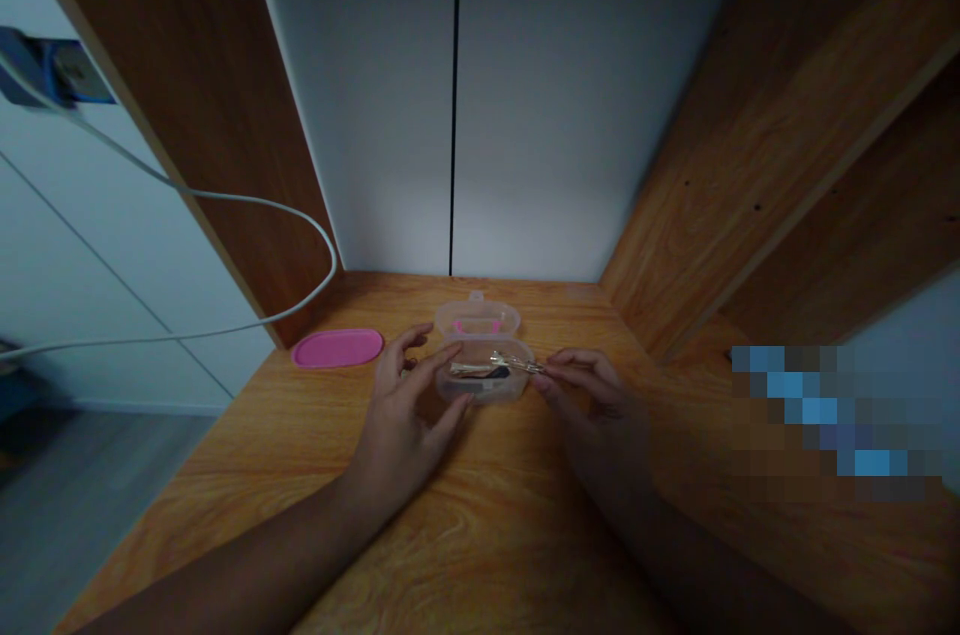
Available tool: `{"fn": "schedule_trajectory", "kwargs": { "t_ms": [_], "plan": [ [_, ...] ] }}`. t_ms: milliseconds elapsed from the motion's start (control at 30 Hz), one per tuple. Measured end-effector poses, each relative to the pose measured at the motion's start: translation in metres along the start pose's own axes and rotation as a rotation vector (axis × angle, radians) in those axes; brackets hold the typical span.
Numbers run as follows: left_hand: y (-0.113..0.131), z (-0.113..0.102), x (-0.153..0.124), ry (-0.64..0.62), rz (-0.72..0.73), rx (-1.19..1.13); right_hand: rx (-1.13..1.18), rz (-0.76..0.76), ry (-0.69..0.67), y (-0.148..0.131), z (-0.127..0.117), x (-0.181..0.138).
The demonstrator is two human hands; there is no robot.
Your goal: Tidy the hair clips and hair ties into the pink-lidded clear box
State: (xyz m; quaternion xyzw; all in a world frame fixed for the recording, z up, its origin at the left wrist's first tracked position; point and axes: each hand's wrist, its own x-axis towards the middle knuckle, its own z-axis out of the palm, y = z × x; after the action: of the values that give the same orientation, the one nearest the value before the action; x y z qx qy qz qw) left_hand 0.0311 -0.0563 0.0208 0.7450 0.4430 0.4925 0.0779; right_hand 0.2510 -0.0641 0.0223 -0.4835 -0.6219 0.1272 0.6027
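A small clear plastic box (517, 387) stands on the wooden table with its hinged lid (480, 317) tipped back behind it. My left hand (405, 410) grips the box's left end, index finger at the back rim and thumb at the front. From the right, my right hand (592, 400) pinches one end of a slim, shiny, gold-toned metal tool (517, 362); its other end reaches over the box. The tool's exact kind is too blurred to tell. Inside the box lie a few small items (476, 372), one pale and one dark, partly hidden.
A pink oval lid or tray (337, 348) lies flat left of my left hand. A white cable (262, 203) loops down from a wall socket at the left. Wooden side panels (225, 115) and a white back panel (390, 115) border the table (450, 535). A patch at the right is pixelated.
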Motion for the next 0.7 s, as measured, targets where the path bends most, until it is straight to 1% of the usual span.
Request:
{"fn": "schedule_trajectory", "kwargs": {
  "t_ms": [100, 200, 433, 600, 700],
  "plan": [
    [-0.006, 0.004, 0.001, -0.131, -0.108, -0.019, 0.0, 0.091, 0.039, 0.007, 0.002, 0.003],
    [-0.009, 0.004, 0.001, -0.225, -0.137, -0.091, -0.012, 0.13, 0.035, 0.009, 0.003, 0.005],
    [-0.007, 0.005, -0.002, -0.233, -0.07, -0.177, -0.076, 0.131, -0.023, 0.01, 0.003, 0.003],
    [-0.006, 0.006, -0.004, -0.237, -0.011, -0.193, -0.11, 0.169, -0.104, 0.016, 0.005, 0.001],
    [-0.006, 0.006, -0.004, -0.239, -0.016, -0.194, -0.117, 0.184, -0.122, 0.017, 0.005, 0.002]
  ]
}}
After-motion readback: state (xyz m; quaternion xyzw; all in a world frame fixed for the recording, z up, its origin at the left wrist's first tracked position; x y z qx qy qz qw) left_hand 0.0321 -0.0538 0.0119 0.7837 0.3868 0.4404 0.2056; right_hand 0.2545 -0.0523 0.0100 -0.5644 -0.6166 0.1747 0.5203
